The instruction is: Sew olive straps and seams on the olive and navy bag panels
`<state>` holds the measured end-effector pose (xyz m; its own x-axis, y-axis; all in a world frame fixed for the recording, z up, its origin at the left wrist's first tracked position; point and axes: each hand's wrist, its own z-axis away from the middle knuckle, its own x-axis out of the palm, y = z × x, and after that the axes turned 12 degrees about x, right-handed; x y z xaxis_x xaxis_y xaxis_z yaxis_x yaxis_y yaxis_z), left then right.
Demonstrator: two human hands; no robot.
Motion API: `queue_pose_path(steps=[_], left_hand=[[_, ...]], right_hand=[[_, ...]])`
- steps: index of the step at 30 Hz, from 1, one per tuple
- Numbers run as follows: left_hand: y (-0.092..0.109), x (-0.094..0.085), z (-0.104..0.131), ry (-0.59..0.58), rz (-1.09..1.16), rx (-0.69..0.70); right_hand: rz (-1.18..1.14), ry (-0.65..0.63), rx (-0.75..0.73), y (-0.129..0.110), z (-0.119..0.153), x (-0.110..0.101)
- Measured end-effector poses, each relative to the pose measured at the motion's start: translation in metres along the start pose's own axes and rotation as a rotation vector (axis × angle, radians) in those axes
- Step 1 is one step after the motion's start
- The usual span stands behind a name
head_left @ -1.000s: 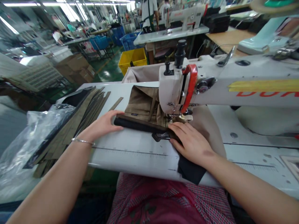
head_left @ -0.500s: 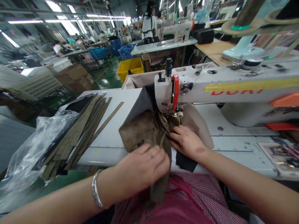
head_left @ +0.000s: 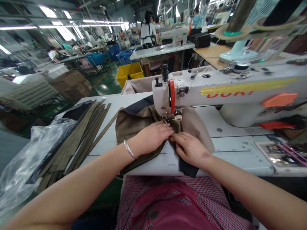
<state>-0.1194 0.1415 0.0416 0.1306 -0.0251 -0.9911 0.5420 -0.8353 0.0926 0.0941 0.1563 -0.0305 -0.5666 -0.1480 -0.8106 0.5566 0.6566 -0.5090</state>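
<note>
Olive-brown fabric [head_left: 134, 123] with a dark edge lies bunched under the head of a white sewing machine [head_left: 165, 95]. My left hand [head_left: 153, 135] rests on the fabric just in front of the needle area, palm down, fingers stretched out toward the right. Close beside it, my right hand [head_left: 190, 148] has its fingers bent and pressed together on the fabric's edge. A beige fabric piece [head_left: 198, 127] lies behind and right of that hand, and a black piece [head_left: 188, 167] pokes out below it. The needle itself is hidden.
Olive strips [head_left: 90, 140] and clear plastic wrap [head_left: 31, 153] lie at the left. A tray of small tools [head_left: 284, 155] sits at the right. Behind stand a yellow bin [head_left: 129, 72], a light-blue fan base [head_left: 238, 52] and a person in white [head_left: 146, 33].
My left hand has moved up and forward, nearer the machine head and my right hand. The fabric that hung over the table's front edge now lies on the table. The view has shifted slightly.
</note>
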Motion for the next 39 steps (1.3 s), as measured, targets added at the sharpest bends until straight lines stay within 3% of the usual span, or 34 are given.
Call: queue_pose_path(steps=[3,7,9,12,15,19,23,25,30,32,34,37,39], left_hand=[[0.000,0.036,-0.009,-0.005,-0.146,-0.044],[0.001,0.054,-0.010,0.086,-0.132,-0.114],[-0.001,0.055,-0.010,0.119,-0.081,-0.101],[-0.005,0.055,-0.014,0.131,-0.015,-0.118],[-0.005,0.055,-0.020,0.127,0.002,-0.157],[-0.003,0.056,-0.025,0.140,-0.004,-0.186],[-0.004,0.059,-0.031,0.151,0.000,-0.215],[-0.005,0.059,-0.036,0.152,-0.003,-0.224],[-0.002,0.058,-0.047,0.134,-0.094,-0.207],[-0.001,0.059,-0.048,0.116,-0.137,-0.188],[-0.003,0.063,-0.049,0.104,-0.149,-0.172],[-0.007,0.068,-0.048,0.096,-0.138,-0.168],[-0.010,0.066,-0.043,0.096,-0.115,-0.154]], right_hand=[[-0.059,0.101,0.071,0.015,0.001,-0.018],[-0.160,0.380,0.571,0.063,-0.016,-0.050],[-0.226,0.312,0.692,0.087,-0.036,-0.056],[-0.325,0.178,0.696,0.102,-0.067,-0.052],[-0.357,0.150,0.669,0.096,-0.080,-0.048],[-0.263,0.275,0.657,0.073,-0.050,-0.055],[0.167,0.520,0.592,0.055,-0.003,-0.050],[0.353,0.570,0.584,0.054,0.008,-0.040],[0.439,0.299,0.762,0.062,0.008,-0.034],[0.448,0.305,0.699,0.056,0.009,-0.044],[0.450,0.319,0.420,0.044,0.010,-0.054],[0.409,0.077,-0.197,0.026,0.010,-0.059],[0.395,-0.114,-0.344,0.020,0.009,-0.055]])
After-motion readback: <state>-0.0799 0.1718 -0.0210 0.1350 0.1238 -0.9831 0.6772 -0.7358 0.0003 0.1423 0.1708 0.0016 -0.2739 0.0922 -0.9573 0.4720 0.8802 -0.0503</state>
